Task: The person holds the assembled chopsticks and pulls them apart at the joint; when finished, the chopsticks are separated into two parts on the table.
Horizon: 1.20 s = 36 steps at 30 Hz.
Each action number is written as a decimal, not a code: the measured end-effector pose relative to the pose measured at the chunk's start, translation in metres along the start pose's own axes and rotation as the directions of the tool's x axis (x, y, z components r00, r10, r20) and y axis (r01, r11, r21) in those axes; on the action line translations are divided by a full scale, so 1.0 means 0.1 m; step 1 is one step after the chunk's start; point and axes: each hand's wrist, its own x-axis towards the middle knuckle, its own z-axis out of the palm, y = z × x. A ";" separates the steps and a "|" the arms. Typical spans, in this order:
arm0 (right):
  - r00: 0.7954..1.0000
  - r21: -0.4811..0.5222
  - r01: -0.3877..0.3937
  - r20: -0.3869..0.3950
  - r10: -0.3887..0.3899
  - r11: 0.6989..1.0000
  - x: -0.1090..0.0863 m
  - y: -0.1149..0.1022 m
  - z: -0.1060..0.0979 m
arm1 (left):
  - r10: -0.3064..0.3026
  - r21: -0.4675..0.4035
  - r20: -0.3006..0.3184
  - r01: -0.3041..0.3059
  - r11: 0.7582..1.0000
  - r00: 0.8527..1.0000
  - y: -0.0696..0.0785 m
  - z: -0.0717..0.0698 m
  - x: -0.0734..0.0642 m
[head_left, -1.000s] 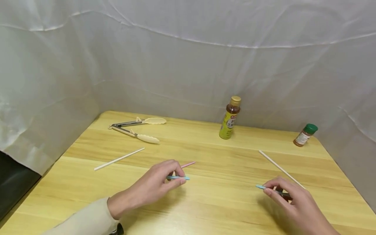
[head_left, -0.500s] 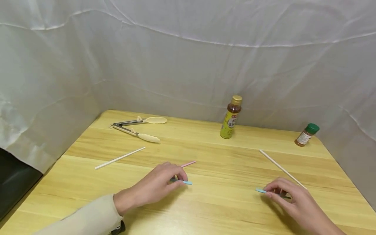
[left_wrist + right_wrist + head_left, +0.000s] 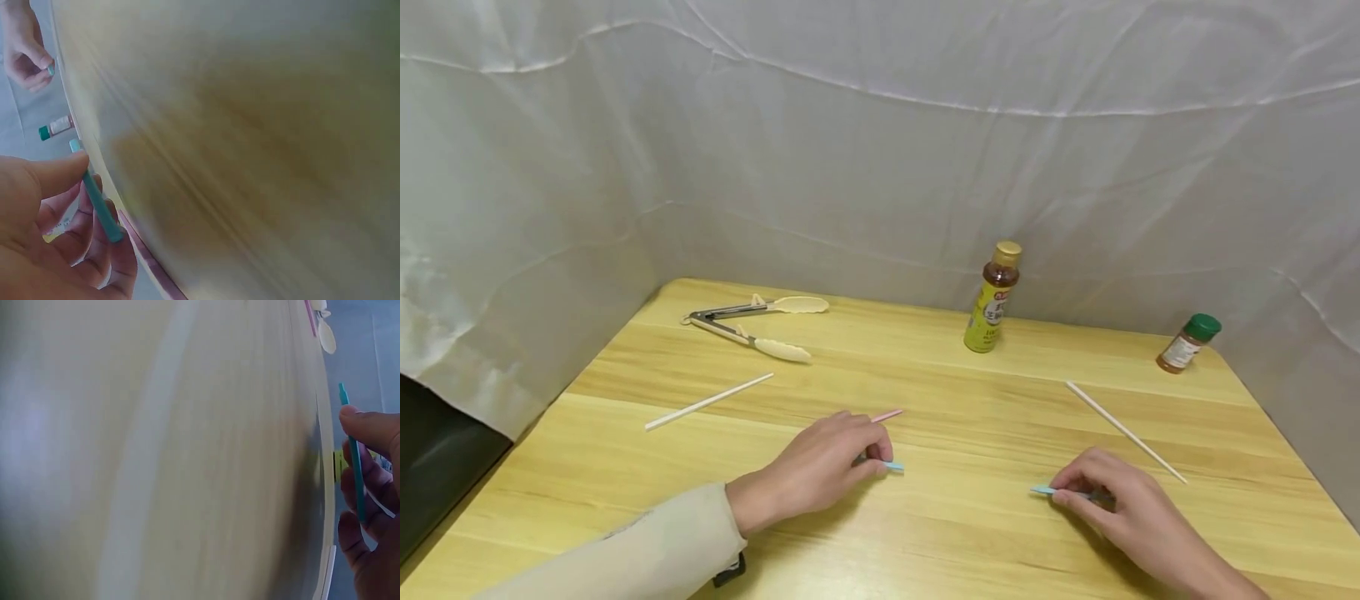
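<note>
My left hand [image 3: 823, 467] pinches a short light-blue stick [image 3: 102, 209] between thumb and fingers. Its blunt end sticks out past the fingertips toward the right in the head view. On the other side, my right hand [image 3: 1123, 508] pinches a second light-blue stick [image 3: 357, 469], whose end narrows to a small peg pointing left toward the first one. A gap of bare tabletop separates the two sticks, and both hands are low over the wooden table [image 3: 955, 533]. Just behind the left hand lies a pink stick [image 3: 889, 415], partly hidden by it.
One white stick [image 3: 709, 402] lies at the left, another [image 3: 1126, 432] beyond the right hand. Farther back are spread tongs [image 3: 752, 325], a gold-capped sauce bottle [image 3: 992, 300] standing upright, and a green-capped spice jar [image 3: 1187, 343]. White cloth [image 3: 880, 167] hangs behind the table.
My left hand has moved right and my right hand slightly left, bringing the two blue sticks closer together. The left stick's angle has shifted a little. Both hands keep their grip.
</note>
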 end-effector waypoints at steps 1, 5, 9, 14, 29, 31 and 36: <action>1.000 0.003 0.001 0.010 -0.001 1.000 0.00 -0.01 0.01 | -0.001 0.005 0.005 0.001 1.000 1.000 0.00 0.00 0.01; 1.000 0.002 0.010 0.028 -0.010 1.000 0.01 -0.03 0.04 | -0.008 0.017 0.021 0.008 1.000 1.000 0.02 0.01 0.04; 0.999 0.002 0.008 0.036 -0.008 1.000 0.03 -0.02 0.05 | -0.013 0.020 0.047 0.012 1.000 0.999 0.03 0.01 0.06; 0.998 0.015 0.010 0.054 -0.011 1.000 0.04 0.00 0.06 | -0.023 0.005 0.084 0.023 1.000 0.996 0.04 0.02 0.08; 0.996 0.017 0.057 0.072 -0.058 0.998 0.08 0.04 0.08 | -0.078 -0.051 0.109 0.084 0.995 0.991 0.05 0.01 0.11; 0.996 0.023 0.057 0.075 -0.058 0.998 0.08 0.05 0.08 | -0.081 -0.054 0.110 0.087 0.995 0.991 0.05 0.02 0.11; 0.995 0.026 0.057 0.086 -0.059 0.998 0.08 0.04 0.07 | -0.092 -0.070 0.096 0.099 0.993 0.991 0.02 -0.03 0.11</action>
